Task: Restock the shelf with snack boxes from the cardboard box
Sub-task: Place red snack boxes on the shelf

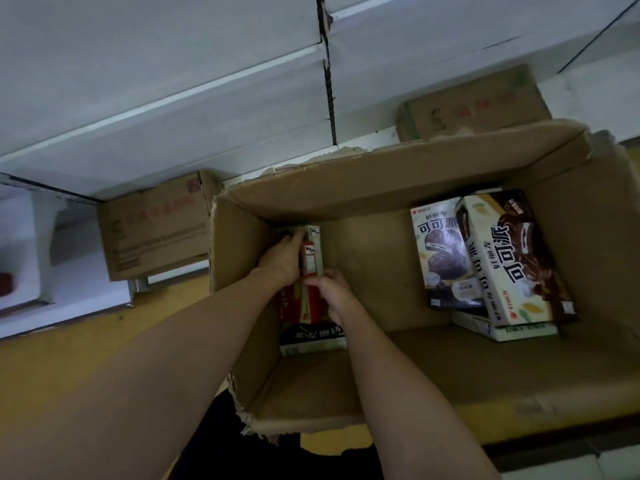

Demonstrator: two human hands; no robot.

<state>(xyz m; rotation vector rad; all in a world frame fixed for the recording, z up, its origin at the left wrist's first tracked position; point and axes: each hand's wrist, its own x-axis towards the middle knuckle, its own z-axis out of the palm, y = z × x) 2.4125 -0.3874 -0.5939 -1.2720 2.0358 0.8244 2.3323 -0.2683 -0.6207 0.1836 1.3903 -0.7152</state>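
Note:
A large open cardboard box (398, 188) sits on the floor below me. Both my arms reach into its left side. My left hand (282, 258) grips the far end of a stack of red and white snack boxes (310, 268) standing on edge. My right hand (332, 292) holds the near end of the same stack. Under them lies a dark snack box (311, 337). Two white and brown cocoa pie boxes (505, 258) lean at the box's right side, on top of a flat one (519, 330).
White shelves (156, 98) rise behind the box. Closed cartons stand on the lowest shelf level at left (156, 226) and at back right (474, 102). The floor (69, 358) is yellow. The big box's middle floor (381, 271) is bare cardboard.

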